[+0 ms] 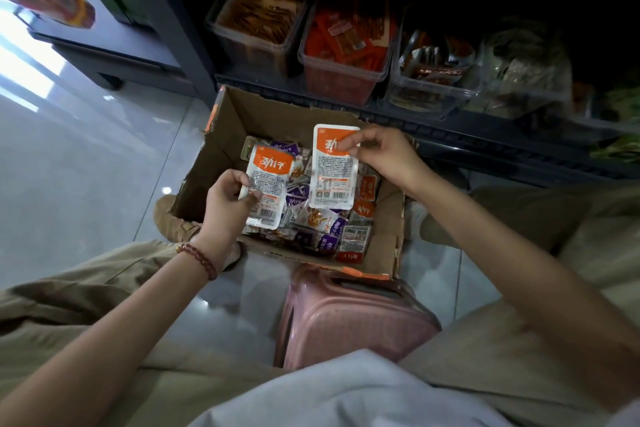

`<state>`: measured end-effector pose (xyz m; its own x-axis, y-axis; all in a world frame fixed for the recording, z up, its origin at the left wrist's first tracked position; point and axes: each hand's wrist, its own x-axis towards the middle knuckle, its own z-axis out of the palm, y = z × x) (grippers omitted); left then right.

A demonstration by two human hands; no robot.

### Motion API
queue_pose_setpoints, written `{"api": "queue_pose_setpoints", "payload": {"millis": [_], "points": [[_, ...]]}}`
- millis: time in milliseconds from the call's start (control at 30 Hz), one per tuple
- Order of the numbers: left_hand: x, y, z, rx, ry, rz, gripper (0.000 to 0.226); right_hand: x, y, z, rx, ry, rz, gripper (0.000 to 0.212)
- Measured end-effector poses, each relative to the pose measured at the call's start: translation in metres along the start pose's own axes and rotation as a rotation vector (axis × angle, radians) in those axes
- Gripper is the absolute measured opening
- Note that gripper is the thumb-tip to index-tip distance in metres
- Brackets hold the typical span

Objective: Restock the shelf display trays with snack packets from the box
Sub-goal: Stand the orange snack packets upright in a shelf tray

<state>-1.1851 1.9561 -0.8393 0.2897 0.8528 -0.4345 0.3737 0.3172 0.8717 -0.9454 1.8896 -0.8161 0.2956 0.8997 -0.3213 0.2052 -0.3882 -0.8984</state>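
The left hand [225,199] grips one snack packet [268,184], the right hand [381,152] pinches a second packet [332,180], both above the cardboard box [249,114], which looks nearly full; filling the shelf trays [337,81] mostly remains.

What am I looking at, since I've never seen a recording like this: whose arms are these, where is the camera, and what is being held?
There is no machine here, just a person working with bare hands. The single picture comes from a camera worn on the head, looking forward and down, so the arms reach in from the bottom. The left hand grips an orange-and-white packet; the right hand pinches a second packet of the same kind near its top. Both are above an open cardboard box on the floor, filled with small loose packets. Behind the box a dark shelf carries clear trays of snacks. I cannot tell what the pink object between the knees is.
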Motion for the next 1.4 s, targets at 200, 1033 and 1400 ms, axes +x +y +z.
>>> {"api": "queue_pose_setpoints", "payload": {"millis": [200, 1033, 1400], "points": [[0.006, 0.024, -0.007, -0.273, -0.054, -0.163, 0.025, -0.005, -0.025, -0.004, 0.013, 0.021, -0.066, 0.031], [0.012, 0.168, 0.018, -1.011, -0.551, -0.058, 0.035, 0.001, -0.17, -0.072, 0.047, -0.049, -0.301, 0.023], [0.006, 0.199, 0.05, -0.423, -0.439, 0.278, 0.056, 0.004, -0.192, -0.044, -0.044, 0.217, -0.555, 0.029]]}}
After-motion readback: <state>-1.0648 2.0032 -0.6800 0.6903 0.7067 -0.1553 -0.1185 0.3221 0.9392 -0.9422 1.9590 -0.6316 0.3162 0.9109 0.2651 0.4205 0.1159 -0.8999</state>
